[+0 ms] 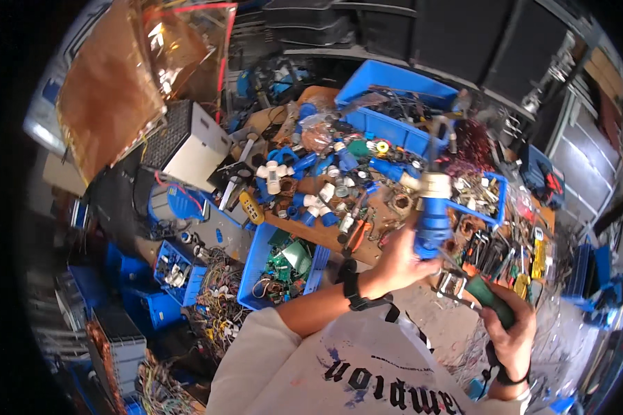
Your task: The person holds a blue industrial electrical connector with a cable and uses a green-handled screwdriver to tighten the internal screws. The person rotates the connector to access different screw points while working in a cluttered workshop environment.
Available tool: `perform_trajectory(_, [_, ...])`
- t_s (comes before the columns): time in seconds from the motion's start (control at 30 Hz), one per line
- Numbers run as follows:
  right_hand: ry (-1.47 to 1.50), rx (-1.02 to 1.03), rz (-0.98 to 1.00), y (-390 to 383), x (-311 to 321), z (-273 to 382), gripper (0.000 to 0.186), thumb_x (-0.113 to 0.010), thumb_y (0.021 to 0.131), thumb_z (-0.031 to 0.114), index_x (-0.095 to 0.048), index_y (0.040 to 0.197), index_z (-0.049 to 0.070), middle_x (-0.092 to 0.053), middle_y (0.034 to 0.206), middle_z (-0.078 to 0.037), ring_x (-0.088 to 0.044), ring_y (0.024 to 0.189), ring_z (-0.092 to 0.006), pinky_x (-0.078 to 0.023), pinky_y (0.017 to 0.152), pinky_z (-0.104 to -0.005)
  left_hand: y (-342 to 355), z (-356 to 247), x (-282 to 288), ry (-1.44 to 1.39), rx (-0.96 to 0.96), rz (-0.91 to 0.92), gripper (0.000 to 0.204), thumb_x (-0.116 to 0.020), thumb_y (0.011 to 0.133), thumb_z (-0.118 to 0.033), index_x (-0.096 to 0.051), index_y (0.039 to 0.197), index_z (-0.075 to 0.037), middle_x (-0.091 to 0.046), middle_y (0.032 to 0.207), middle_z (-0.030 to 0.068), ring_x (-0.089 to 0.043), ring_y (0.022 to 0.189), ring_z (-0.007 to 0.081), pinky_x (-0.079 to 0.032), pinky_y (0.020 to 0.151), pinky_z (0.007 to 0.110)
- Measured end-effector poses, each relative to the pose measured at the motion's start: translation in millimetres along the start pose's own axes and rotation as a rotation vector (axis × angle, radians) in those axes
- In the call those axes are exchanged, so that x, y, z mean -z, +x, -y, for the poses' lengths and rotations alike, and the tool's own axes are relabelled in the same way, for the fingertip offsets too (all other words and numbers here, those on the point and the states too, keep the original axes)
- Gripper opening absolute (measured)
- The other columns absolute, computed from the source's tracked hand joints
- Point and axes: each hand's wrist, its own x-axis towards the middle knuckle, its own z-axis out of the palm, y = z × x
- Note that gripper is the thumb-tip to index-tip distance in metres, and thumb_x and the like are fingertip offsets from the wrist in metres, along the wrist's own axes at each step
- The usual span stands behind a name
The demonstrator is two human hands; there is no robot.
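Note:
My left hand (393, 263) grips a blue industrial plug (432, 225) with a cream-coloured end pointing away from me, held upright over the bench. My right hand (511, 333) is closed round the green handle of a screwdriver (490, 299). Its shaft runs up and left to the lower end of the plug, though whether the tip touches is hard to make out. Below the shaft shows a shiny metal frame-like piece (455, 287); what supports it is unclear. More blue and cream plug parts (313, 207) lie heaped on the bench beyond my left hand.
A large blue bin (394, 124) stands at the back, and a blue tray of small metal parts (500, 200) sits right. Pliers and other hand tools (495, 256) line the right side. A blue crate with circuit boards (256, 266) and a yellow meter (252, 207) are left.

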Motion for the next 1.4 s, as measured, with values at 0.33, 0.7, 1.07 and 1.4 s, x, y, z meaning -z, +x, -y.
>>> perform_trajectory(0.33, [-0.149, 0.372, 0.134, -7, 25, -20, 0.037, -0.071, 0.075, 0.012, -0.063, 0.110, 0.001, -0.066, 0.087, -0.016, -0.065, 0.074, -0.0306, -0.052, 0.068, -0.0342, -28, -30, -21, -0.086, 0.094, -0.108, 0.047, -0.070, 0.067, -0.001, -0.051, 0.111, -0.005, -0.060, 0.088, 0.0027, -0.059, 0.077, 0.0132, -0.050, 0.070, 0.030])
perform_trajectory(0.7, [0.533, -0.259, 0.251, -11, 39, -72, 0.048, -0.064, 0.088, 0.022, -0.049, 0.123, -0.008, -0.060, 0.071, -0.007, -0.035, 0.038, -0.0032, -0.022, 0.033, -0.0185, -29, -38, -45, 0.205, 0.094, -0.195, 0.058, -0.074, 0.066, -0.013, -0.042, 0.114, -0.003, -0.061, 0.077, 0.0157, -0.064, 0.072, 0.0346, -0.049, 0.065, 0.041])
perform_trajectory(1.07, [0.444, -0.109, 0.251, 3, 52, -64, 0.042, -0.070, 0.084, 0.019, -0.058, 0.117, -0.002, -0.060, 0.070, -0.001, -0.041, 0.048, -0.0018, -0.027, 0.041, -0.0169, -4, -44, -40, 0.240, 0.025, -0.225, 0.054, -0.073, 0.065, -0.012, -0.046, 0.111, -0.001, -0.061, 0.083, 0.0149, -0.063, 0.076, 0.0312, -0.049, 0.069, 0.040])
perform_trajectory(1.4, [0.440, -0.210, 0.333, -9, 58, -49, 0.038, -0.069, 0.084, 0.009, -0.058, 0.117, -0.006, -0.063, 0.089, -0.006, -0.059, 0.074, -0.0107, -0.047, 0.069, -0.0235, -9, -49, -58, 0.165, 0.035, -0.174, 0.051, -0.074, 0.066, -0.008, -0.048, 0.110, -0.004, -0.061, 0.084, 0.0062, -0.060, 0.073, 0.0171, -0.050, 0.069, 0.033])
